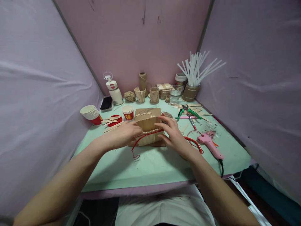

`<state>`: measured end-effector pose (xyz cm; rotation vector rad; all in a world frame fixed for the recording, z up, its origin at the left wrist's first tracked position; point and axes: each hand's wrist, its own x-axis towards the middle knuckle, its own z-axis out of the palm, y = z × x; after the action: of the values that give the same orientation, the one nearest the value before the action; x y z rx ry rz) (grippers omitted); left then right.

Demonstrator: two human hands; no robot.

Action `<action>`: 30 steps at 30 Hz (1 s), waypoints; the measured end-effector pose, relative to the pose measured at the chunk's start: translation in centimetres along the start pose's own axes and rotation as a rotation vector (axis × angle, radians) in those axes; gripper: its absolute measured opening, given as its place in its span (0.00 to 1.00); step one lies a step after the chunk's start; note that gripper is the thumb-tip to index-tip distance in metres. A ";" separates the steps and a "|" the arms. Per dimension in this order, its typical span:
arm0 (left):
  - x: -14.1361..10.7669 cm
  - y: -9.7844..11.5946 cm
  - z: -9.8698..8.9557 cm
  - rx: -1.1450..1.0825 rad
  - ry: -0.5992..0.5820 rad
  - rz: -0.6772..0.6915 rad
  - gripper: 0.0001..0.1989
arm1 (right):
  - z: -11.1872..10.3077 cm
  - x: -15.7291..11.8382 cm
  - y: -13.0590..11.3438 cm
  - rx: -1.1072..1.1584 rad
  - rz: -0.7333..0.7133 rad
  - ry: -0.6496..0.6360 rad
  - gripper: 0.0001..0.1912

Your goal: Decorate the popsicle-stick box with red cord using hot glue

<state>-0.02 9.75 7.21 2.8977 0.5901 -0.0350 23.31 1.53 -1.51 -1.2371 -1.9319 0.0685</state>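
Observation:
A small box-like model [148, 123] of cardboard and wooden sticks stands at the middle of the green table, with small pale pieces on its top. Across its front runs a red cord [150, 133], whose loose end hangs down to the tabletop on the left. My left hand [125, 134] is at the model's left front edge, its fingers closed near the cord; what they grip is hidden. At the right side my right hand [170, 131] has its fingers spread, the tips close to the cord and the model's edge.
On the right lie a pink glue gun [210, 144], green-handled pliers [189, 112] and a coil of red cord [196, 145]. Paper cups [91, 114] and a red lid with sticks [114, 120] are on the left. Behind stand a bottle [115, 93] and a water cup [175, 95].

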 end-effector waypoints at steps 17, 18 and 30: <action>0.2 3.9 5.2 -0.998 0.528 -0.442 0.08 | 1.3 -3.2 -4.3 0.205 0.150 0.355 0.16; 0.2 4.4 6.0 -1.065 0.568 -0.479 0.08 | 1.2 -3.4 -4.7 0.164 0.121 0.331 0.17; -0.9 9.6 12.4 -1.232 0.739 -0.621 0.08 | 2.1 -4.7 -6.8 0.032 0.011 0.139 0.12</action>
<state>3.11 -1.57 -3.22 1.4021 1.0728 0.9544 17.76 -4.85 -2.69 -1.2004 -1.7979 0.0182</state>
